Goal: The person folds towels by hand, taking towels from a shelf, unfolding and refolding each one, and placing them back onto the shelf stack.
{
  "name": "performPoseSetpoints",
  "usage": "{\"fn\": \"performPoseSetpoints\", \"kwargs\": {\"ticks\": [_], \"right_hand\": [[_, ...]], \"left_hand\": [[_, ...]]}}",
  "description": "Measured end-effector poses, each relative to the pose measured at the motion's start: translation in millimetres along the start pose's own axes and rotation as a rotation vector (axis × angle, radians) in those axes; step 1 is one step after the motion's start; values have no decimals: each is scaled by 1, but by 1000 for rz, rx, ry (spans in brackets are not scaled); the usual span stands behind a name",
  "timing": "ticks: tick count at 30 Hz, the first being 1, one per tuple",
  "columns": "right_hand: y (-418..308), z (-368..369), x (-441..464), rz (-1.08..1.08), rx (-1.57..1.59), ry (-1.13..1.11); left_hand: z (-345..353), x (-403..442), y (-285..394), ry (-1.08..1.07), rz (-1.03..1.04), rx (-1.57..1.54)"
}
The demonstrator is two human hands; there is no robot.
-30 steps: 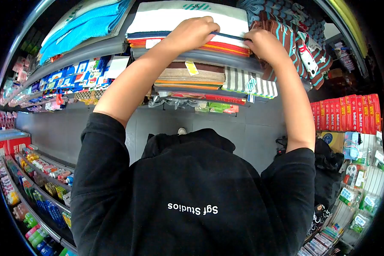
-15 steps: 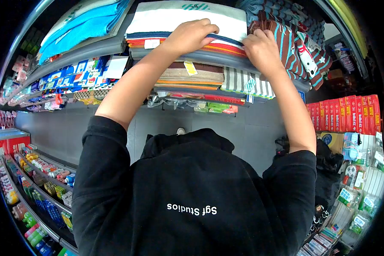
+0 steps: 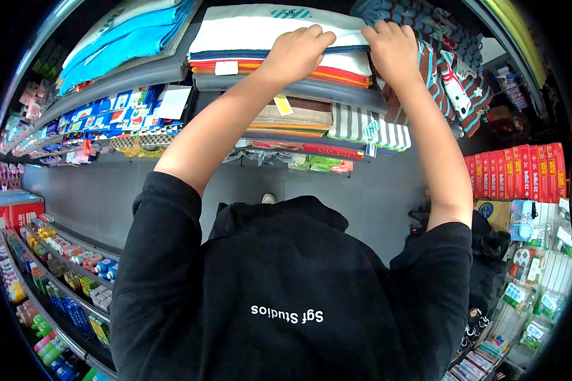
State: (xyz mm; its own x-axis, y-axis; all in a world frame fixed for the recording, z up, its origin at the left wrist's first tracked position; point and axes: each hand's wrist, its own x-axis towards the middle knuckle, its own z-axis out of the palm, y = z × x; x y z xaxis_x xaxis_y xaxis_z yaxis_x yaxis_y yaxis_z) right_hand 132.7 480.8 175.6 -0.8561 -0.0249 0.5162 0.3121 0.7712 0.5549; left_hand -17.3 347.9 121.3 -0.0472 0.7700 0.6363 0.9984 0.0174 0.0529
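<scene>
A folded white towel [image 3: 248,28] with a green striped print tops a stack on the upper shelf. My left hand [image 3: 302,54] has its fingers curled over the towel's front edge, right of the middle. At the right front corner, my right hand [image 3: 393,54] grips the same towel with bent fingers; the fingertips are partly hidden. Between the hands that edge is raised, and another white layer [image 3: 353,62] with a navy border shows under it. Below lie red and orange folded towels [image 3: 343,77], with a white label [image 3: 226,67] at the left.
Blue towels [image 3: 136,41] lie to the left, brown striped cloths [image 3: 467,111] to the right. Grey striped towels [image 3: 388,132] fill the lower shelf. Red boxes [image 3: 515,171] stand at the right, and shelves of bottles [image 3: 76,301] curve along the left.
My left hand has shifted right along the towel's edge. My right hand has moved up and slightly right, raising the towel's right front edge and showing more of the white layer below.
</scene>
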Motion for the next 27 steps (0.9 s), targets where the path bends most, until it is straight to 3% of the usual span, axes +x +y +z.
{"fn": "performPoseSetpoints", "kwargs": {"ticks": [10,16,18,19,20,22,24,27], "right_hand": [[-19,-1,-12,-121,-85,-300],[-13,-23,0,-36,9,-419],[-14,-18,8,152,452,-107],[-19,-15,10,162,643,-54],[-26,-7,10,140,779,-24],[-42,-1,9,223,1131,-202],[-53,25,4,244,1195,-290],[-52,47,6,157,967,-290]], "left_hand": [[-7,-10,-1,-93,-39,-63],[-1,-16,-4,-69,18,-146],[1,-16,-4,49,138,-144],[1,-18,-2,50,139,-143],[1,-20,0,59,151,-110],[5,-25,2,66,167,-78],[10,-31,3,95,182,-45],[6,-36,11,92,139,-17]]}}
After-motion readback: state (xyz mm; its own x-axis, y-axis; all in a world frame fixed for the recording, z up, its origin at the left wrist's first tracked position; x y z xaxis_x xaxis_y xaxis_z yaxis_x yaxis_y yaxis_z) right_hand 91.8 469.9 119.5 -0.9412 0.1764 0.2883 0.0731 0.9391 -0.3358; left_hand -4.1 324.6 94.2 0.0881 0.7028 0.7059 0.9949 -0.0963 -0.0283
